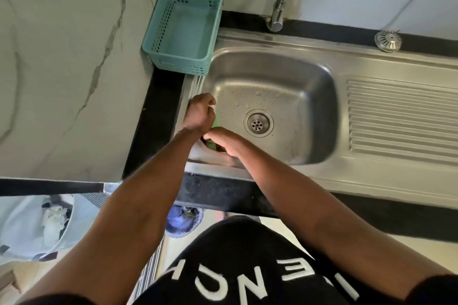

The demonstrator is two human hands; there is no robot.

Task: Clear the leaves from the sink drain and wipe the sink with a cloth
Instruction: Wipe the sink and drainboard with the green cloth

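The steel sink [309,77] has a wet basin and a bare drain [257,123] with small holes at its middle. My left hand [200,112] is fisted at the basin's left wall, closed on a green thing [216,122] that shows below the fingers. My right hand [223,140] lies just below it at the near-left corner, fingers curled over another green piece [211,144]. Whether the green is leaves or cloth is unclear. A loose metal strainer [387,41] sits on the back ledge at the right.
A teal plastic basket [183,30] stands at the sink's back-left corner. The tap [278,10] rises behind the basin. A ribbed drainboard [401,116] lies to the right. Marble walls enclose the left and back. Below the counter are a light bin [37,228] and a blue bag [183,220].
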